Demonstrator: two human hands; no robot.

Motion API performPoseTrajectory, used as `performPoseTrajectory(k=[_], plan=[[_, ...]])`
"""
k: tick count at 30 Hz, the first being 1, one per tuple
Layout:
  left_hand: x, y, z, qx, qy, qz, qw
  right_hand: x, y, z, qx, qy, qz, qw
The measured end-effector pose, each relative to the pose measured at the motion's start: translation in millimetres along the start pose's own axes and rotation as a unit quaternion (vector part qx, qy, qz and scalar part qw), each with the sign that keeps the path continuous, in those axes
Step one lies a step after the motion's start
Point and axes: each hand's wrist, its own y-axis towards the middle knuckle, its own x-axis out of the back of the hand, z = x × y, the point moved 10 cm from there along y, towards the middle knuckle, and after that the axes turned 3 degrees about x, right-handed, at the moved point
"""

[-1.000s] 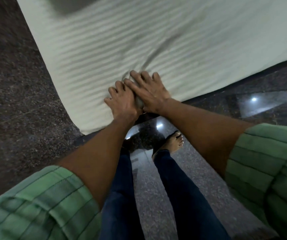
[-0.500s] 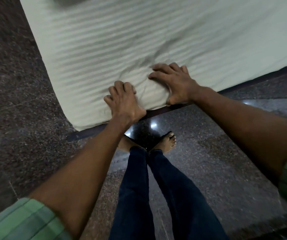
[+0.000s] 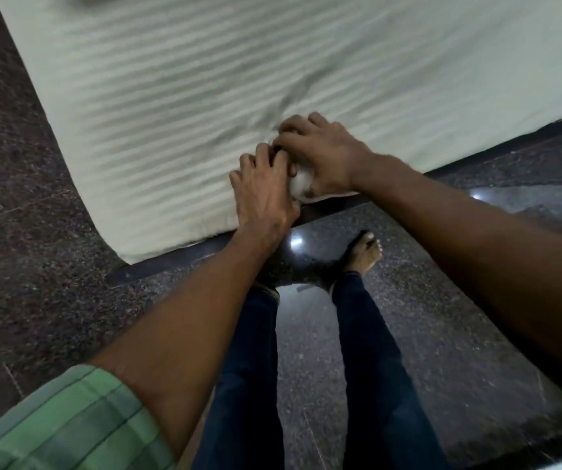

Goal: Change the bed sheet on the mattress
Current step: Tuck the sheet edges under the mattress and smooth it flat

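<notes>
A pale striped bed sheet (image 3: 177,106) covers the mattress, which fills the upper part of the view. At the mattress's near edge my left hand (image 3: 262,195) and my right hand (image 3: 320,154) are close together, both gripping a bunched fold of the sheet (image 3: 301,183) that bulges white between them. My fingers are curled into the cloth. Creases run from the fold up across the sheet. The mattress itself is hidden under the sheet.
Dark speckled stone floor (image 3: 35,232) surrounds the mattress on the left and near sides. A dark base strip (image 3: 171,262) shows under the near edge. My bare right foot (image 3: 364,252) and legs in blue jeans stand just before the edge.
My right hand, which lay apart from the left on the sheet half a second ago, has come back beside it, and both now bunch the sheet at the edge.
</notes>
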Motion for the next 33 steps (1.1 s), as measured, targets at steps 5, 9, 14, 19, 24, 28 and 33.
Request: performPoseTrajectory(k=[5, 9, 14, 19, 24, 28, 33], plan=[[2.4, -25.9, -4.8, -0.069, -0.068, -0.057, 0.994, 2.8, -88.3, -40.3, -0.111, -0.054, -0.16, 0.979], [-6.3, -36.9, -37.5, -0.098, -0.064, -0.081, 0.99, -9.5, -115.5, -59.6, -0.079, -0.092, -0.149, 0.981], [-14.7, -33.4, -76.8, -0.062, -0.063, -0.084, 0.993, -11.2, -120.0, -59.7, 0.063, -0.138, -0.14, 0.978], [-10.2, -20.6, -83.8, -0.033, -0.077, -0.071, 0.994, -2.5, -118.0, -56.0, 0.12, -0.134, -0.138, 0.974], [-11.6, -21.6, -98.1, -0.079, -0.051, -0.059, 0.994, -9.1, -117.5, -68.7, 0.088, -0.09, -0.077, 0.989], [-19.6, -10.4, -104.4, -0.087, -0.002, -0.03, 0.996, -12.3, -110.0, -78.1, 0.077, -0.075, -0.043, 0.993], [-14.9, 4.7, -102.8, -0.045, 0.021, 0.034, 0.998, -1.5, -93.9, -102.8, -0.016, 0.04, -0.049, 0.998]])
